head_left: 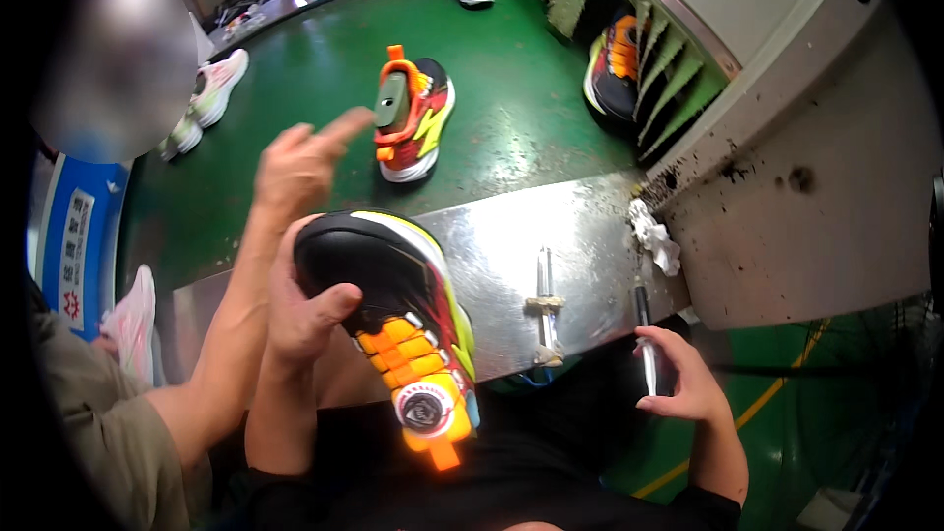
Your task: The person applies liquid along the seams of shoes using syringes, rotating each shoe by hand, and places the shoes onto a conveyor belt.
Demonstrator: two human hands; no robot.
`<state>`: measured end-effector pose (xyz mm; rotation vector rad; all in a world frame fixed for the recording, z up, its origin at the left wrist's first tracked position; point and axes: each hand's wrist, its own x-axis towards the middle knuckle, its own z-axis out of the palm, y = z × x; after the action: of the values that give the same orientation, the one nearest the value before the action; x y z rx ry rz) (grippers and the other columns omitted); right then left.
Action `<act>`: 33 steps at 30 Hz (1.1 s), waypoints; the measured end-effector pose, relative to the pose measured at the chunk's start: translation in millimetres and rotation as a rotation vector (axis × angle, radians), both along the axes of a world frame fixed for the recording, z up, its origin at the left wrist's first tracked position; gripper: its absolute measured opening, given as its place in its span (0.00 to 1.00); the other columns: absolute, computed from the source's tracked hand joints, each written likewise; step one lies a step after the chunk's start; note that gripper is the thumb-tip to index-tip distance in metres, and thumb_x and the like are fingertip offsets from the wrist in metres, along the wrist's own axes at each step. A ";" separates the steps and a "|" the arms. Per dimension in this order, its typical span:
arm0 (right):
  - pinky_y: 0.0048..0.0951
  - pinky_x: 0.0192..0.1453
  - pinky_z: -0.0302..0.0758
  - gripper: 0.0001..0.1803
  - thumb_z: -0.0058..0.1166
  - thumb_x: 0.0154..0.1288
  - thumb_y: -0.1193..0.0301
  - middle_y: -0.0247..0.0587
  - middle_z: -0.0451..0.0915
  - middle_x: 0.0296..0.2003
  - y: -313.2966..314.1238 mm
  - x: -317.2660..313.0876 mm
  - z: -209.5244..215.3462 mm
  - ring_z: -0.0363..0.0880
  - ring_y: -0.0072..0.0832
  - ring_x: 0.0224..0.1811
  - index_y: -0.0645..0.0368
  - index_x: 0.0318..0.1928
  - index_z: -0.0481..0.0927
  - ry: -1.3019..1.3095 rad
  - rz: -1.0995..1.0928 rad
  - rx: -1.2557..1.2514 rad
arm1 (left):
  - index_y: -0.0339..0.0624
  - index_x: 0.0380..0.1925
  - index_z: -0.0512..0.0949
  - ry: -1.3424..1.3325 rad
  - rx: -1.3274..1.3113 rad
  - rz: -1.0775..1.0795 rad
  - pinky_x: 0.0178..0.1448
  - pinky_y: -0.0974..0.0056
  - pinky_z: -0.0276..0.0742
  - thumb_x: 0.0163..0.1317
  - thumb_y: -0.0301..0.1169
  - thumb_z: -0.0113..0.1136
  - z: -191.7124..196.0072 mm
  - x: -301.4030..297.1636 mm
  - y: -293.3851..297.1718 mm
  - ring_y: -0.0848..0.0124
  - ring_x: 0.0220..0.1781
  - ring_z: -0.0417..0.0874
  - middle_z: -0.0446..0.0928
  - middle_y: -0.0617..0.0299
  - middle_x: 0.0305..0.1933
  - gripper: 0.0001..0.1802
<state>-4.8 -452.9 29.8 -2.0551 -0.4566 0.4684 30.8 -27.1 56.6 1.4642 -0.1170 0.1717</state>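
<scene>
My left hand (300,310) grips a sports shoe (379,275) by its black toe, thumb on top and the rest of the fingers largely behind it. The shoe has orange lacing, a round dial and a yellow-red side, and its heel end hangs toward me. Low at the right, my right hand (688,374) pinches a slim pen-like tool (647,359), pale at the lower part and dark at the upper end. Between the hands, a shiny rod (546,305) with a tan lump round its middle lies on the metal ledge (482,246).
A co-worker's hand (300,167) points at a similar shoe (418,123) on the green surface (295,69). More shoes stand far back and by the strip curtain (678,84). Crumpled white paper (657,236) lies beside the grey machine panel (796,177). Pale shoes (221,84) sit left.
</scene>
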 end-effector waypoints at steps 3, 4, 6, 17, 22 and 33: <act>0.18 0.39 0.66 0.46 0.71 0.39 0.60 0.34 0.74 0.42 5.0 -0.5 -8.8 0.67 0.17 0.36 0.60 0.61 0.65 0.186 -0.104 0.079 | 0.33 0.54 0.64 -0.017 -0.068 -0.010 0.56 0.66 0.71 0.45 0.33 0.74 3.7 -8.5 4.0 0.71 0.49 0.76 0.75 0.57 0.47 0.38; 0.18 0.41 0.66 0.46 0.70 0.39 0.61 0.35 0.74 0.43 8.2 -5.6 -5.3 0.68 0.17 0.37 0.59 0.60 0.65 0.219 -0.104 0.098 | 0.34 0.55 0.64 0.012 -0.062 -0.032 0.56 0.66 0.71 0.45 0.31 0.73 8.8 -11.1 3.4 0.71 0.50 0.76 0.74 0.57 0.47 0.38; 0.18 0.45 0.66 0.46 0.70 0.39 0.61 0.37 0.74 0.43 11.1 -13.7 6.5 0.69 0.18 0.40 0.61 0.61 0.65 0.270 -0.085 0.196 | 0.35 0.55 0.64 0.033 -0.053 -0.085 0.57 0.65 0.71 0.46 0.25 0.71 15.6 -14.4 -0.8 0.71 0.50 0.76 0.74 0.58 0.48 0.36; 0.29 0.41 0.67 0.57 0.66 0.39 0.37 0.50 0.71 0.45 70.9 -15.2 73.7 0.72 0.32 0.44 0.67 0.60 0.60 0.131 0.241 1.058 | 0.34 0.54 0.67 -0.068 0.182 -0.229 0.54 0.69 0.73 0.46 0.24 0.70 24.1 -5.8 -14.1 0.74 0.46 0.78 0.77 0.58 0.45 0.33; 0.32 0.40 0.66 0.51 0.58 0.45 0.33 0.49 0.74 0.45 102.1 -10.5 89.2 0.73 0.33 0.40 0.66 0.56 0.67 0.100 0.342 1.168 | 0.35 0.52 0.68 -0.103 0.204 -0.278 0.53 0.68 0.73 0.45 0.24 0.71 29.8 2.7 -25.3 0.74 0.45 0.78 0.78 0.58 0.43 0.32; 0.30 0.45 0.66 0.55 0.59 0.44 0.33 0.56 0.71 0.50 138.5 12.7 72.3 0.73 0.35 0.44 0.68 0.58 0.65 0.282 0.463 1.391 | 0.34 0.51 0.69 -0.097 0.218 -0.298 0.50 0.70 0.73 0.43 0.24 0.72 32.2 2.4 -16.0 0.75 0.44 0.78 0.78 0.59 0.42 0.32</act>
<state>8.0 -314.5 102.1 -0.5319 -0.7848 0.4816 33.2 -43.1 88.8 1.6358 -0.4412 -0.0143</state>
